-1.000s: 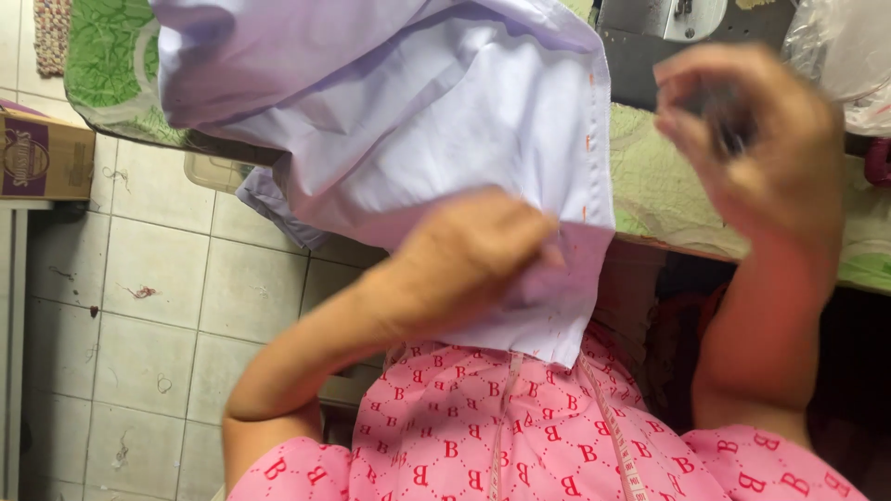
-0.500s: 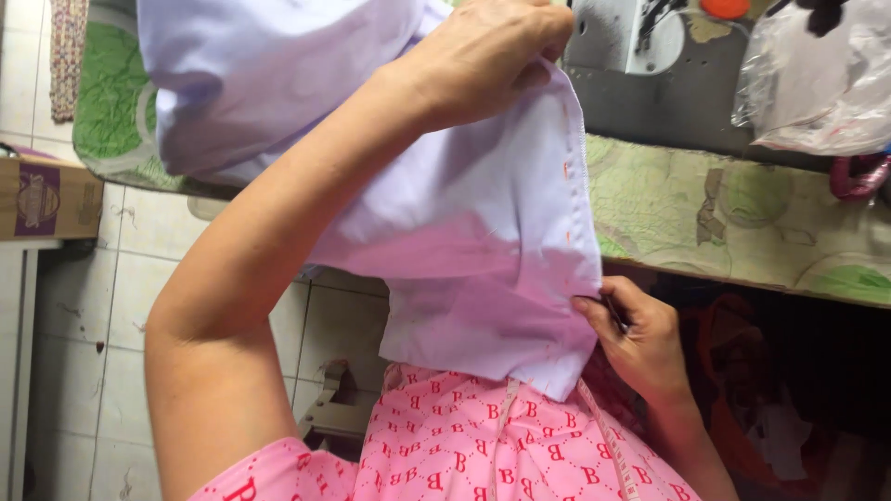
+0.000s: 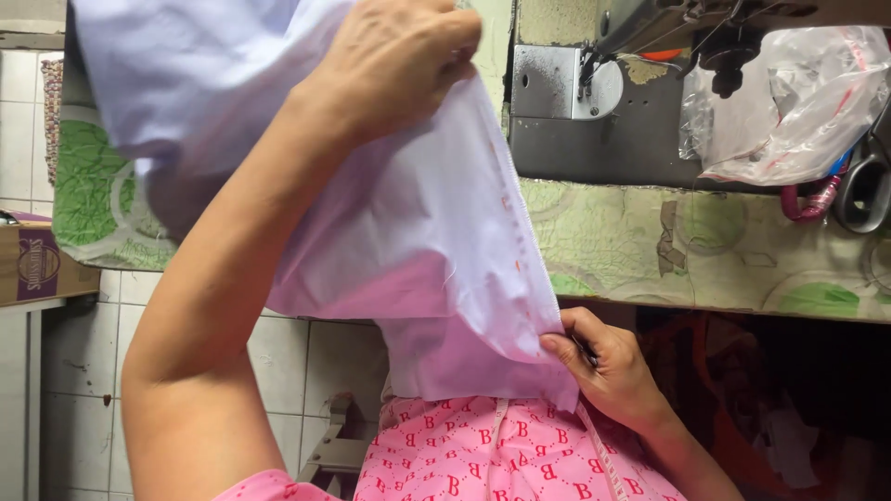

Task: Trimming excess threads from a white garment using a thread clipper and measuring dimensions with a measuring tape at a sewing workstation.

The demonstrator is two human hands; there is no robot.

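Note:
A pale lilac-white garment (image 3: 436,241) hangs in front of me, stretched between both hands. My left hand (image 3: 394,65) is raised at the top of the view and grips the upper part of the cloth. My right hand (image 3: 603,362) is low, just above my lap, and pinches the garment's lower edge along a stitched seam with small orange marks; a small dark object shows between its fingers. Below the cloth is my lap in pink patterned fabric (image 3: 501,455).
A grey sewing machine (image 3: 594,102) stands on a table covered with a green patterned cloth (image 3: 705,250). A clear plastic bag (image 3: 789,102) hangs at the right. A cardboard box (image 3: 42,264) sits at the left over a white tiled floor (image 3: 83,390).
My left hand has risen with the cloth from lap height to the top of the view. My right hand came down from upper right and took the garment's lower edge.

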